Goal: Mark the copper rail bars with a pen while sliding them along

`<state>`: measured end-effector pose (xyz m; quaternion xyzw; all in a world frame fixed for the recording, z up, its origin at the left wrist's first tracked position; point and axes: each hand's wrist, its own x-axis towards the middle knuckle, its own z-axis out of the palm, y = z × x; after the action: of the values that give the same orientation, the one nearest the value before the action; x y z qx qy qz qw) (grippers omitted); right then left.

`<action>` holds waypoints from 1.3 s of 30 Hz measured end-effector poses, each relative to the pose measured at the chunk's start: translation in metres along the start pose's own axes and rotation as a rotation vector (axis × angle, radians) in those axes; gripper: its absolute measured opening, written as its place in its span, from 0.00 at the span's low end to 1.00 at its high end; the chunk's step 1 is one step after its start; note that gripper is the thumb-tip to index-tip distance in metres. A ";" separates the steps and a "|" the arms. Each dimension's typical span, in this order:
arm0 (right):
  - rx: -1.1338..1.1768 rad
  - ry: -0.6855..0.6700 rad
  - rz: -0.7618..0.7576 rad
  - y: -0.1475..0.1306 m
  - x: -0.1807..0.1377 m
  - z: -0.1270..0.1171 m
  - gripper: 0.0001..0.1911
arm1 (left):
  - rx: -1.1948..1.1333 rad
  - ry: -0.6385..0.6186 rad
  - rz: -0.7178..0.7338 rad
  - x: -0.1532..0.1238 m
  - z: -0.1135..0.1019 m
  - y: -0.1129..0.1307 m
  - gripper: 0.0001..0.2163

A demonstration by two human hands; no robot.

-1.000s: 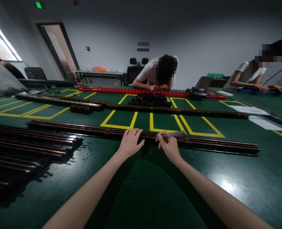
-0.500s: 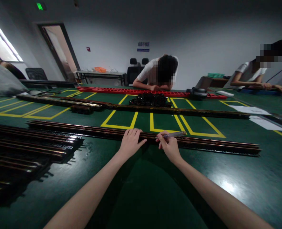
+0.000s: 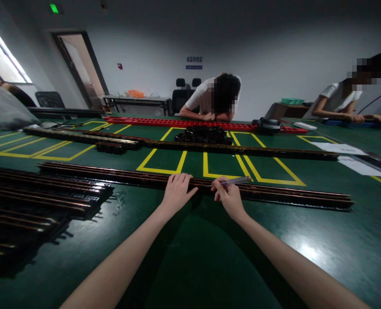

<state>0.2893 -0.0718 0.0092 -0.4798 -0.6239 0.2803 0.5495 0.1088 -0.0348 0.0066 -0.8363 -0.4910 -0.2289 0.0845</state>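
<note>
The left hand [image 3: 176, 193] lies flat with its fingers spread on a long dark rail [image 3: 290, 196] that runs across the green bench [image 3: 190, 257]. It presses on the rail without gripping it. Just beside it, the right hand [image 3: 229, 198] pinches a clear pen [image 3: 237, 180], with the tip down at the rail. The blue wall sign [image 3: 193, 62] carries white characters too small to read. A long red rack [image 3: 164, 122] lies at the far edge.
</note>
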 end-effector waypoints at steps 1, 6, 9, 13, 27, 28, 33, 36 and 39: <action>-0.001 0.001 -0.003 0.000 0.000 0.000 0.20 | 0.002 0.004 0.001 0.000 0.000 0.001 0.16; -0.003 -0.031 -0.021 -0.003 0.000 0.001 0.19 | 0.026 0.053 -0.008 0.000 0.001 0.002 0.14; 0.003 -0.058 -0.039 -0.003 0.000 0.001 0.18 | 0.034 0.084 -0.019 -0.001 0.001 0.001 0.13; 0.001 -0.045 -0.041 -0.001 0.001 0.002 0.17 | 0.045 0.104 -0.011 -0.002 0.001 0.002 0.12; -0.039 -0.052 -0.013 -0.005 0.000 0.001 0.19 | 0.063 0.051 0.006 -0.003 -0.003 0.004 0.17; -0.040 -0.053 -0.015 -0.005 0.000 0.001 0.20 | 0.059 0.046 0.005 -0.003 -0.004 0.004 0.17; -0.050 -0.023 -0.019 -0.006 -0.001 0.001 0.21 | 0.046 0.038 0.004 -0.003 -0.006 0.005 0.18; -0.049 0.013 -0.024 -0.006 -0.001 0.001 0.22 | 0.039 0.050 0.009 -0.003 -0.004 0.003 0.19; -0.048 0.029 -0.043 -0.005 -0.001 0.001 0.21 | 0.032 0.051 0.027 -0.003 -0.001 0.001 0.19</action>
<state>0.2868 -0.0745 0.0134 -0.4835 -0.6325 0.2463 0.5527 0.1083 -0.0381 0.0066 -0.8353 -0.4810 -0.2411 0.1132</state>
